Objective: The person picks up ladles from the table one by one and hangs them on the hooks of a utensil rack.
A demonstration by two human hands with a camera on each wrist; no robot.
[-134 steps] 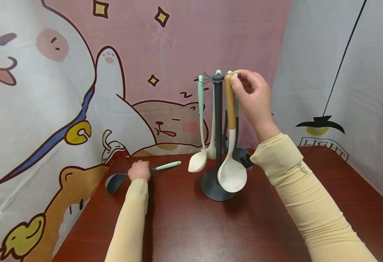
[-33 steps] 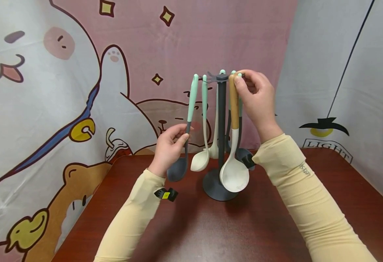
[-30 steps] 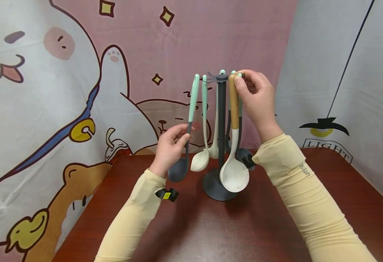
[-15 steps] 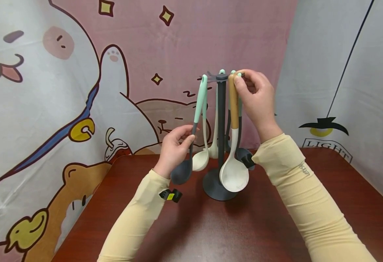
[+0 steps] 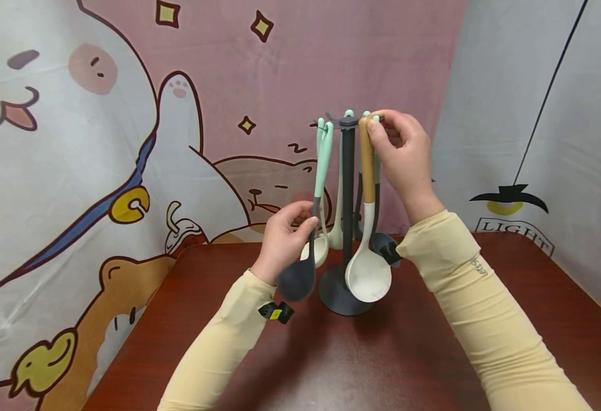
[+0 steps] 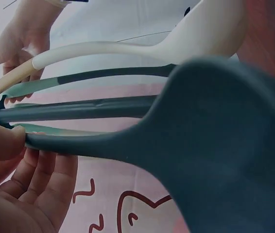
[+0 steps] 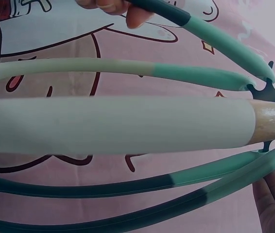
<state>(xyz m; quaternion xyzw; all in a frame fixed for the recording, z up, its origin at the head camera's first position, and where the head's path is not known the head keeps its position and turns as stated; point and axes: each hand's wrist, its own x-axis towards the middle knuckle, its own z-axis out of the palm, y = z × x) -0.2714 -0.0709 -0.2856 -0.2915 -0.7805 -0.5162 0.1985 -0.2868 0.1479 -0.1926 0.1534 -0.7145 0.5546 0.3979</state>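
Note:
My left hand (image 5: pixel 284 242) pinches the dark grey neck of a mint-handled ladle (image 5: pixel 296 282) between thumb and fingers. The ladle hangs bowl down, its handle top at a prong on the left of a dark grey utensil stand (image 5: pixel 348 188). In the right wrist view that handle end (image 7: pixel 264 68) meets a prong; I cannot tell whether its hole is fully over it. My right hand (image 5: pixel 405 154) pinches the top of the wooden handle of a white ladle (image 5: pixel 368 279) on the stand's near right side. Some of its fingers are curled out of sight.
A cream spoon with a pointed lip (image 5: pixel 320 250) hangs behind the dark ladle, partly covered. Another pale utensil (image 5: pixel 336 234) and dark grey, mint-handled utensils (image 5: pixel 385 242) hang around the back and right. The round base (image 5: pixel 345 299) stands on a red-brown table (image 5: pixel 341 365), before a cartoon-printed cloth (image 5: pixel 383 51).
My left hand has lifted the dark ladle from the table, turned it upright and brought it rightward to the stand's left prong, in front of the cream spoon. My right hand keeps its grip.

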